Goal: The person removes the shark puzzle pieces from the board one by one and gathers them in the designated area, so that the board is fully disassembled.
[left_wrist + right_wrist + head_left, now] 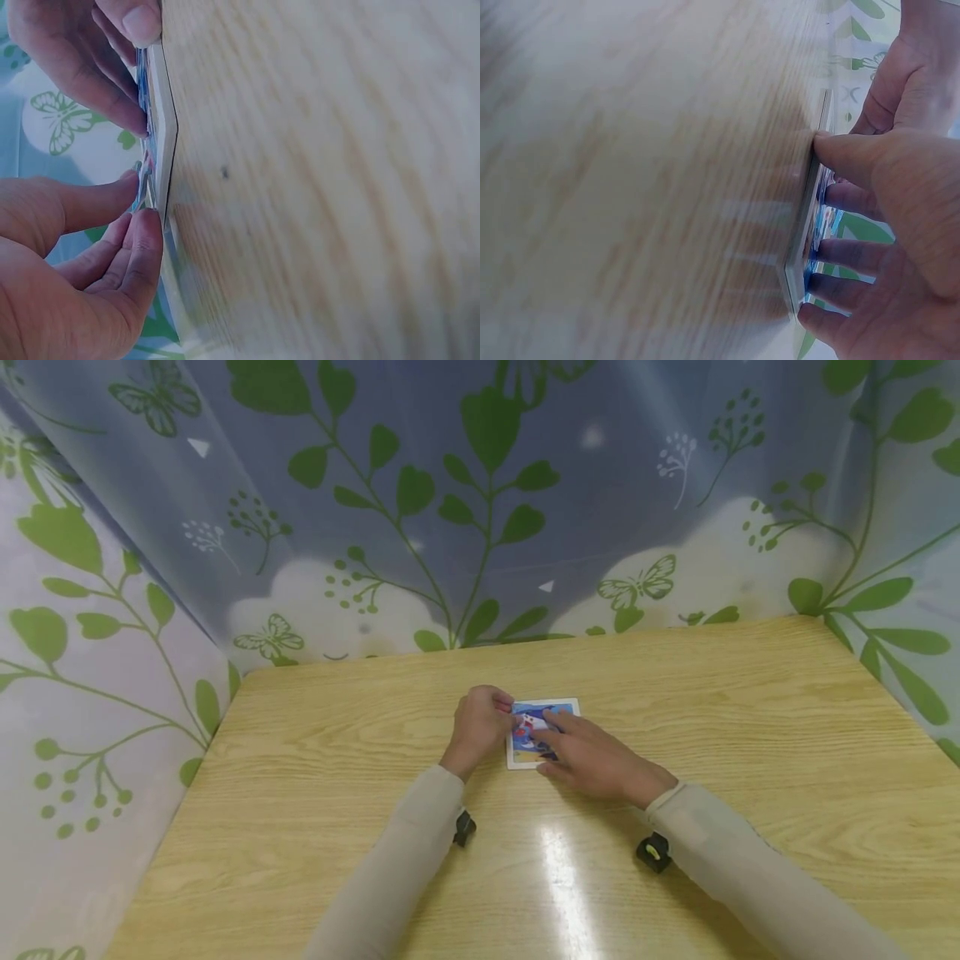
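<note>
Left hand pinches the picture board's near edge; right hand presses flat on it, fingers straight; seating a piece seems under way; steady pressure is likely needed next.

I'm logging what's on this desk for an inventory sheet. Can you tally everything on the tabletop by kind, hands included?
Flat white-framed picture board with a blue and red image: 1
Hands resting on that board, left hand and right hand: 2
Small black wrist-worn cameras, one by the left sleeve, one by the right sleeve: 2
Light wooden table: 1
Total: 6
</note>
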A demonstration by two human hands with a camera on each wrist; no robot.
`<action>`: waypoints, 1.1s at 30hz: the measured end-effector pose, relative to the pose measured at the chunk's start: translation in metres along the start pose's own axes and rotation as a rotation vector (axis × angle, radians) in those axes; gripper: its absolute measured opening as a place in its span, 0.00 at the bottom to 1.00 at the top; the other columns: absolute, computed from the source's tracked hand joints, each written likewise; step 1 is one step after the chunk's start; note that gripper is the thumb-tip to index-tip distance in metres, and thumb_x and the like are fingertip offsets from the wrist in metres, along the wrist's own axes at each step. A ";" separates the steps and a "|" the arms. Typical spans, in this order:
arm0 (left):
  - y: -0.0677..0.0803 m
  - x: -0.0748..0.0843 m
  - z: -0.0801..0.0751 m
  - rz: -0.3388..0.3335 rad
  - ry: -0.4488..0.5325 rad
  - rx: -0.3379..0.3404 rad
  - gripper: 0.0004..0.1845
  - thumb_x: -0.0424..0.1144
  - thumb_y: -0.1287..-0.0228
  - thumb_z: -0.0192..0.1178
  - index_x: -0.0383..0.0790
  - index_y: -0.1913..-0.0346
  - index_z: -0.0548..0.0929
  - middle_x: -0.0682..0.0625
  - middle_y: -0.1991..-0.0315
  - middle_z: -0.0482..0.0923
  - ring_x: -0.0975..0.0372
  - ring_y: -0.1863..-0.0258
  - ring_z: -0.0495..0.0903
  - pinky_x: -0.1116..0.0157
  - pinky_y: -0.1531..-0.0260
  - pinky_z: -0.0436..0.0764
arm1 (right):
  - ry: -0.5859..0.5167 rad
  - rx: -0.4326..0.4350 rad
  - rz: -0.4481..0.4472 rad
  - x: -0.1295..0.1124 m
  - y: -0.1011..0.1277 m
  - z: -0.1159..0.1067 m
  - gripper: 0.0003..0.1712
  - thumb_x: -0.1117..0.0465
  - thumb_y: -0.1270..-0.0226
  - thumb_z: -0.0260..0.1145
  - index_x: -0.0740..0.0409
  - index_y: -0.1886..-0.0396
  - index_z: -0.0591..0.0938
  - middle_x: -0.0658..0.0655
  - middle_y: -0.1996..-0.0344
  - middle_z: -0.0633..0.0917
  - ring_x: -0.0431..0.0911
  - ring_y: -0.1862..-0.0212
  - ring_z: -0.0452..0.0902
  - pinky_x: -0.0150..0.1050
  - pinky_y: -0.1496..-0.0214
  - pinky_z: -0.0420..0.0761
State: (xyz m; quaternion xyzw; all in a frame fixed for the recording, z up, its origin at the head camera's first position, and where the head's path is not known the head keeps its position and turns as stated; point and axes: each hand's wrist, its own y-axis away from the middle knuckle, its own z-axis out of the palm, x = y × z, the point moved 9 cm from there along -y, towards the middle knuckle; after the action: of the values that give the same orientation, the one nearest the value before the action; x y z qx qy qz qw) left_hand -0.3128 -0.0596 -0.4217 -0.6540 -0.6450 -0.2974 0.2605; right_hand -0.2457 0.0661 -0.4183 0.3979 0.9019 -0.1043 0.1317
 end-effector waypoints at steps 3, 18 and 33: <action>0.001 -0.001 -0.001 -0.007 0.025 0.011 0.09 0.30 0.40 0.71 0.34 0.57 0.88 0.45 0.63 0.87 0.56 0.63 0.85 0.62 0.61 0.84 | -0.002 -0.009 0.007 0.000 0.000 0.001 0.29 0.56 0.27 0.66 0.69 0.34 0.75 0.77 0.32 0.68 0.69 0.30 0.63 0.60 0.28 0.64; -0.001 -0.009 -0.001 -0.028 0.187 0.032 0.07 0.29 0.37 0.66 0.32 0.57 0.88 0.43 0.62 0.87 0.55 0.62 0.86 0.63 0.61 0.85 | -0.013 -0.022 0.011 -0.001 0.000 0.000 0.29 0.56 0.26 0.65 0.69 0.33 0.75 0.77 0.31 0.68 0.68 0.28 0.62 0.60 0.28 0.62; 0.005 -0.032 -0.034 -0.039 0.255 0.079 0.09 0.27 0.37 0.64 0.30 0.54 0.87 0.42 0.61 0.86 0.54 0.59 0.85 0.60 0.57 0.84 | -0.024 -0.042 0.024 0.002 0.001 0.002 0.30 0.55 0.25 0.64 0.68 0.31 0.73 0.76 0.30 0.67 0.67 0.27 0.61 0.60 0.27 0.61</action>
State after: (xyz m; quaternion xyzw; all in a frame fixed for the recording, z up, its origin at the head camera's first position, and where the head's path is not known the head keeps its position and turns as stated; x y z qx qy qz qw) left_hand -0.3090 -0.1067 -0.4216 -0.5876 -0.6305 -0.3573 0.3600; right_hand -0.2455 0.0678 -0.4205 0.4045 0.8974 -0.0883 0.1521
